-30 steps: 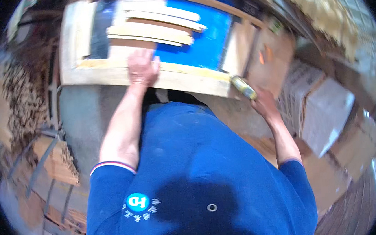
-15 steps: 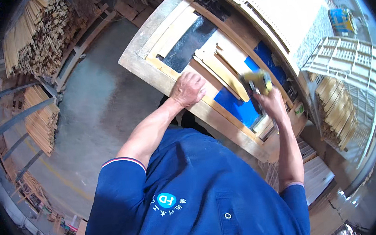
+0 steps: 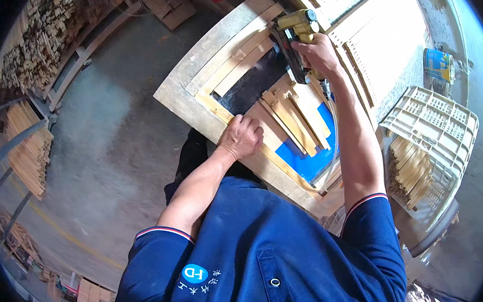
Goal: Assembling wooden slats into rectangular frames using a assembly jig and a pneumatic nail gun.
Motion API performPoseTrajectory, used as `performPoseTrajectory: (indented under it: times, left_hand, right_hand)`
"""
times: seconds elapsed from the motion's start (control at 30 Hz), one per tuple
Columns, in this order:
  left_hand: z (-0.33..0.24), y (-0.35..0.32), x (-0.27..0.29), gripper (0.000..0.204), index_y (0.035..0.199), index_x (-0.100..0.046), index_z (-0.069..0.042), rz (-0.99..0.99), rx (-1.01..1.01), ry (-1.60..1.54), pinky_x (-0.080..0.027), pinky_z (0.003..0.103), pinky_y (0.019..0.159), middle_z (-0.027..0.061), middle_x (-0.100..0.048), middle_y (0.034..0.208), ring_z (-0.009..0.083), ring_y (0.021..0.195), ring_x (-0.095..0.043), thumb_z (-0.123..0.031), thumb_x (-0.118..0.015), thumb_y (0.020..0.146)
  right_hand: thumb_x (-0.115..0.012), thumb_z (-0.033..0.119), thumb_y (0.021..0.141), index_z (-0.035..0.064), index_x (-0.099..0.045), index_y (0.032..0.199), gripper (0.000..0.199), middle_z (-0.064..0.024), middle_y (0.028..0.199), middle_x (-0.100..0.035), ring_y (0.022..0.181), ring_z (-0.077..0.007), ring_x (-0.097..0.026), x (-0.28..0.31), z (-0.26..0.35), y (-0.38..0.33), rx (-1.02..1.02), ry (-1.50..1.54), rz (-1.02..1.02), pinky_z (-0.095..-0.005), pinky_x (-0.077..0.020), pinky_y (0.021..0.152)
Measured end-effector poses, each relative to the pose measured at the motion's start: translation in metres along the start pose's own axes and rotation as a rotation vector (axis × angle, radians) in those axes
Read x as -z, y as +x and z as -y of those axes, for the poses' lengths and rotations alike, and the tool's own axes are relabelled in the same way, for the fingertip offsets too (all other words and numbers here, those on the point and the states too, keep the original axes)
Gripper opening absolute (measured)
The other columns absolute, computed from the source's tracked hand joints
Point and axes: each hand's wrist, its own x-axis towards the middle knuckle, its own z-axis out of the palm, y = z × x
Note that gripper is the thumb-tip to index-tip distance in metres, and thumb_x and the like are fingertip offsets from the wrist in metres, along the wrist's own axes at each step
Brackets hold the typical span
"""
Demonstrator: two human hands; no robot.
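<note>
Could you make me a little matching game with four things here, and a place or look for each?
1. Tool
2. Left hand
3. Crate
4. Tin

A. Pale and latticed
B. Gripped in the right hand
C. Blue and yellow
D. At the near edge of the bench

Pairs: 1-B, 2-D, 3-A, 4-C

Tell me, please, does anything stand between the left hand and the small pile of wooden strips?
Nothing visible blocks the way: only a flat pale board shows between the left hand and the wooden strips. The right hand holds the yellow-and-black tool beyond their far end.
</note>
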Motion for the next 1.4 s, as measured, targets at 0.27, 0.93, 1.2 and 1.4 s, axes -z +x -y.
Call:
performPoseTrajectory:
  times: [0.27,0.93,1.2,1.4]
  left_hand:
    - [0.002,0.002,0.001,0.014,0.071,-0.063,-0.011,0.038,-0.009,0.021,-0.043,0.039,0.074,0.0061,-0.059,0.079,0.0236,0.081,-0.058,-0.022,-0.070,0.077]
    - [0.003,-0.005,-0.010,0.014,0.069,-0.060,-0.013,-0.030,0.015,0.007,-0.044,0.041,0.077,0.0057,-0.058,0.081,0.0241,0.085,-0.059,-0.025,-0.067,0.072]
    - [-0.001,-0.007,0.003,0.020,0.084,-0.067,-0.012,0.152,0.041,-0.035,-0.044,0.044,0.088,0.0072,-0.063,0.092,0.0268,0.094,-0.059,-0.030,-0.070,0.076]
    - [-0.003,-0.009,-0.001,0.039,0.115,-0.070,-0.009,0.193,0.127,-0.106,-0.041,0.050,0.102,0.0146,-0.067,0.119,0.0352,0.117,-0.058,-0.031,-0.067,0.083]
  right_hand:
    - [-0.075,0.025,0.087,-0.0049,-0.068,0.085,0.031,-0.0060,0.061,-0.060,0.055,-0.0151,-0.057,-0.001,0.003,0.003,-0.005,-0.057,-0.002,-0.0346,-0.0471,0.054]
    - [-0.072,0.025,0.082,0.0007,-0.070,0.110,0.037,-0.0249,0.089,-0.072,0.089,-0.0358,-0.073,-0.005,0.026,-0.012,0.107,-0.324,-0.092,-0.0452,-0.0554,0.079]
    - [-0.065,0.012,0.082,0.0125,-0.063,0.111,0.029,-0.0125,0.086,-0.071,0.074,-0.0322,-0.072,-0.083,0.041,-0.108,0.822,-0.672,0.119,-0.0434,-0.0590,0.063]
    - [-0.063,0.012,0.082,0.0112,-0.064,0.114,0.032,-0.0092,0.088,-0.067,0.079,-0.0307,-0.071,-0.124,0.054,-0.123,0.807,-0.719,0.195,-0.0421,-0.0576,0.065]
